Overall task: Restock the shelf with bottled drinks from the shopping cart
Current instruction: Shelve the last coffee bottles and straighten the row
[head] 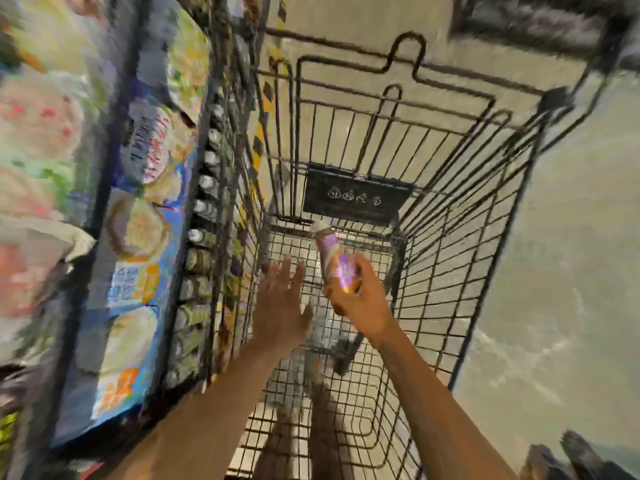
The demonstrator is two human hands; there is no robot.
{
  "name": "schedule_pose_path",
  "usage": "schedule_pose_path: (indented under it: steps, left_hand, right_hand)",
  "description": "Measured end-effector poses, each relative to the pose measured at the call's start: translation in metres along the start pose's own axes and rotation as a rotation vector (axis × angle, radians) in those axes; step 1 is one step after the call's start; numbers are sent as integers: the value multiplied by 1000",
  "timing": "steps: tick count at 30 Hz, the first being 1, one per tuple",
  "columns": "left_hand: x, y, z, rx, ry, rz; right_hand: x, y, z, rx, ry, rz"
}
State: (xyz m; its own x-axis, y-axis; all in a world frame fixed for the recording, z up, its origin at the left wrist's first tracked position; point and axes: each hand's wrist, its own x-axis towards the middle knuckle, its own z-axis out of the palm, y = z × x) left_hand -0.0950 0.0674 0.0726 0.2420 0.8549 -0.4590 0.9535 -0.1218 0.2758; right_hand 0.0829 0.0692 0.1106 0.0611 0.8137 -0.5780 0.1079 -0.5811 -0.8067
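Stocked shelf [201, 258] flanks the cart [356, 199]; over the cart, right grip [362, 303] clasps a purple bottle [337, 268], left grip [282, 303] spread, holding nothing.

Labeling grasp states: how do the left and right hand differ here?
The left hand has straight, spread fingers and holds nothing; the right hand curls round a purple-labelled bottle. The left hand lies apart from the bottle; the right hand grips its lower end. Both are bare, held over the wire cart.
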Motion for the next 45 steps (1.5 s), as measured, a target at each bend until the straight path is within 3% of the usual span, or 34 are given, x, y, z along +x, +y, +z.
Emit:
schedule_pose_path:
  steps: [8, 14, 20, 27, 34, 45]
  left_hand:
    - [-114, -2, -111, -138, 234, 161]
    - [-188, -19, -178, -83, 400, 114]
    - [-267, -31, -224, -51, 489, -120]
    - [-401, -32, -227, -73, 693, -376]
    - [-552, -29, -212, -66, 862, -679]
    - [-792, -64, -188, 84, 954, -1013]
  right_hand:
    - [-130, -128, 8, 155, -33, -55]
    - [-199, -179, 21, 245, -96, -93]
    - [-251, -223, 30, 99, -230, -266]
    - [-323, -256, 66, 51, -503, -430]
    - [-397, -266, 146, -56, -758, -576]
    - [-574, -258, 284, -139, -1122, -839]
